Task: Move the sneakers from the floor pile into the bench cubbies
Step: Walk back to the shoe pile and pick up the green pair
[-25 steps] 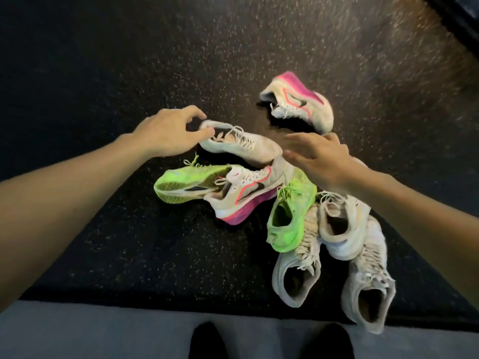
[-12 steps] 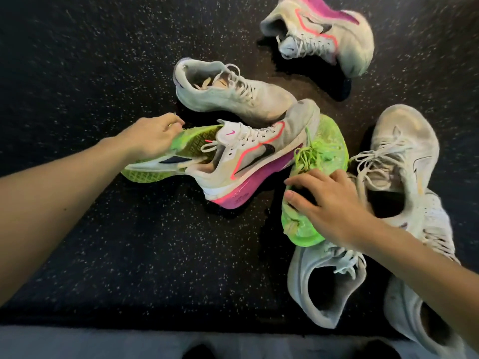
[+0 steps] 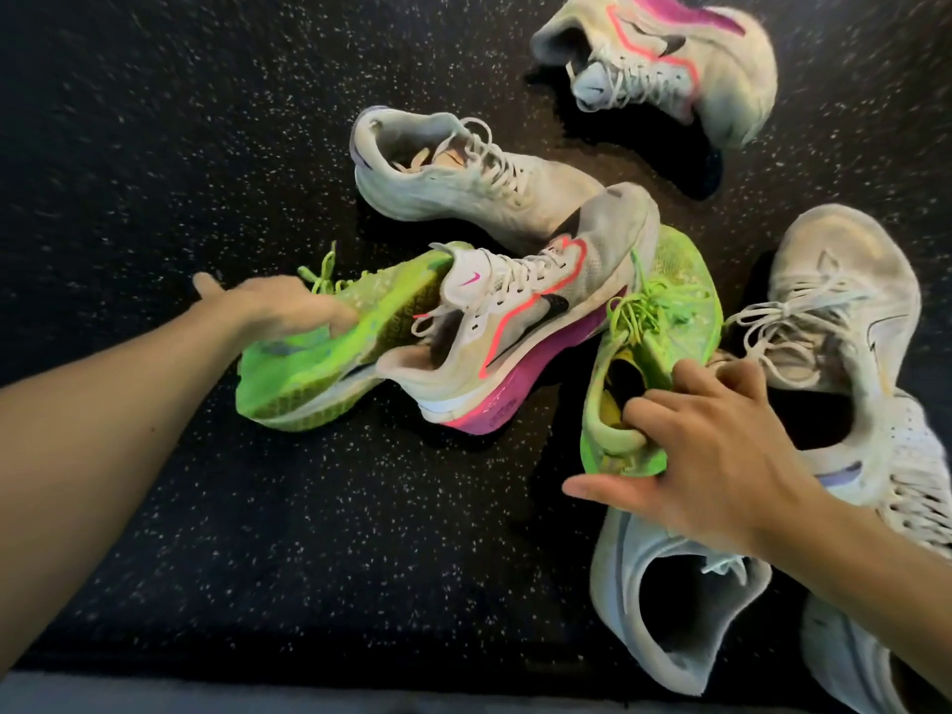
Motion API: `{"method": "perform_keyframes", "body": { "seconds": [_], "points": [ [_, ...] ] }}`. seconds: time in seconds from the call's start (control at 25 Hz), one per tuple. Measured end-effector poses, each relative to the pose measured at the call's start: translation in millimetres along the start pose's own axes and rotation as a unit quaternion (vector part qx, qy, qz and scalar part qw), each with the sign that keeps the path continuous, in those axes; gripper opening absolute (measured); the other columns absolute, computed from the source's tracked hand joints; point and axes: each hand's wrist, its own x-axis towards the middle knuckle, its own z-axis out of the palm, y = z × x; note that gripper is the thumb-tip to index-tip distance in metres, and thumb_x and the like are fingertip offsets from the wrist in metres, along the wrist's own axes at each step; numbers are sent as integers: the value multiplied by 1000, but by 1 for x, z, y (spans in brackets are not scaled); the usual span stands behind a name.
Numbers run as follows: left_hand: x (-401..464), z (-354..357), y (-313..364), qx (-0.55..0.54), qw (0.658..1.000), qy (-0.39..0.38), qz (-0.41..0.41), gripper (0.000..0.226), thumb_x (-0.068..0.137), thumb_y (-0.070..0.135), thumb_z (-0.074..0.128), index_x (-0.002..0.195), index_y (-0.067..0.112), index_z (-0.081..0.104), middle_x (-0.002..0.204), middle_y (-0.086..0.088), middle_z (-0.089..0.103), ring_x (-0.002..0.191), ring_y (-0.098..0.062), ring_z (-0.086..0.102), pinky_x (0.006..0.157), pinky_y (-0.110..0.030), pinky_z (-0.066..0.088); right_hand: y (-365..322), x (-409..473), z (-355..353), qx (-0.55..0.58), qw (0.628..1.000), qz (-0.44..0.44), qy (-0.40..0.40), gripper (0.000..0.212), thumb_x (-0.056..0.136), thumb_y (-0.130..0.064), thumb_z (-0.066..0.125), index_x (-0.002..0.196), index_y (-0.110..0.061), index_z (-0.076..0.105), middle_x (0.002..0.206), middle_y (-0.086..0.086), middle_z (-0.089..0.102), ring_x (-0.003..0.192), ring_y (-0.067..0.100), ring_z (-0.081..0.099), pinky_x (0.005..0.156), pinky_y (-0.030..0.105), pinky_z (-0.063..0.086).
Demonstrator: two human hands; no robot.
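Gripping one green sneaker point(image 3: 329, 363) in the left hand point(image 3: 273, 306) and hooking its mate point(image 3: 654, 353) by the heel collar, right hand point(image 3: 721, 456) fingers inside, both should lift clear of the pink-soled sneaker point(image 3: 520, 332) overlapping them.

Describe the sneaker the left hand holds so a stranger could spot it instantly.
Start at the shoe pile on the dark speckled floor. At its left edge, the left hand grips a neon green sneaker tipped on its side, toe under a white-and-pink sneaker. The other green sneaker is in the right hand.
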Motion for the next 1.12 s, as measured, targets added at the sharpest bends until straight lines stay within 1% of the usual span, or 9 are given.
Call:
{"method": "perform_keyframes", "body": {
  "seconds": [0.12, 0.24, 0.32, 0.4, 0.48, 0.64, 0.8, 0.92, 1.12],
  "points": [
    [-8, 6, -23, -104, 990, -97, 22, 88, 40, 71, 64, 110, 19, 60, 127, -6, 53, 113, -29, 48, 103, -47, 31, 0, 3, -3, -15, 998, -11, -68, 64, 64, -90, 40, 58, -26, 30, 56, -13, 39, 65, 17, 38, 60, 32, 31],
    [-34, 9, -40, -157, 978, -116, 68, 75, 51, 80, 66, 96, 20, 65, 111, 2, 60, 93, -16, 57, 79, -33, 42, 1, 4, -9, 6, 988, 37, -151, 56, 59, -83, 54, 71, -30, 37, 71, -12, 42, 73, 14, 48, 44, 25, 18],
    [-55, 13, -41, -230, 957, -120, 129, 64, 61, 76, 66, 95, 23, 71, 99, 8, 71, 87, -11, 66, 75, -28, 50, 1, 1, -16, 63, 984, 68, -152, 47, 63, -67, 68, 81, -30, 45, 80, -11, 46, 81, 18, 56, 45, 27, 22],
    [-80, 10, -39, -313, 921, -146, 179, 51, 65, 58, 76, 106, 28, 68, 97, 13, 73, 89, -8, 69, 81, -28, 54, 4, -1, -30, 126, 978, 89, -137, 43, 64, -56, 76, 82, -30, 47, 79, -11, 44, 82, 21, 55, 50, 30, 32],
    [-102, -2, -41, -332, 904, -180, 203, 61, 62, 31, 87, 116, 28, 59, 105, 10, 71, 97, -12, 67, 84, -30, 54, 7, -3, -44, 163, 971, 103, -141, 41, 62, -51, 80, 80, -29, 50, 75, -12, 43, 79, 22, 52, 58, 36, 42],
    [-147, -37, -53, -313, 889, -250, 222, 60, 56, 2, 87, 111, 9, 64, 108, -6, 71, 99, -24, 67, 88, -40, 52, 4, -10, -74, 225, 956, 125, -138, 47, 59, -42, 85, 60, -36, 38, 69, -10, 45, 66, 18, 47, 61, 41, 44],
    [-204, -73, -55, -381, 876, -185, 230, 42, 61, 12, 86, 100, 8, 71, 100, -6, 73, 93, -22, 70, 85, -38, 53, -7, -18, -127, 258, 955, 104, -99, 51, 61, -36, 86, 60, -39, 35, 69, -9, 44, 62, 14, 45, 56, 38, 38],
    [-251, -113, -59, -400, 878, -70, 255, 30, 68, 13, 83, 95, 11, 71, 93, -2, 74, 89, -20, 70, 85, -43, 54, -17, -12, -188, 256, 961, 87, -58, 46, 63, -35, 85, 62, -35, 38, 70, -8, 44, 62, 18, 44, 56, 34, 34],
    [-342, -230, -65, -346, 878, 104, 313, 22, 69, 19, 80, 84, 10, 66, 76, -4, 69, 60, -14, 57, 57, -33, 45, -30, 13, -328, 237, 969, 47, 48, 31, 66, -32, 83, 71, -21, 54, 73, -7, 45, 66, 23, 50, 55, 37, 40]
  ]
}}
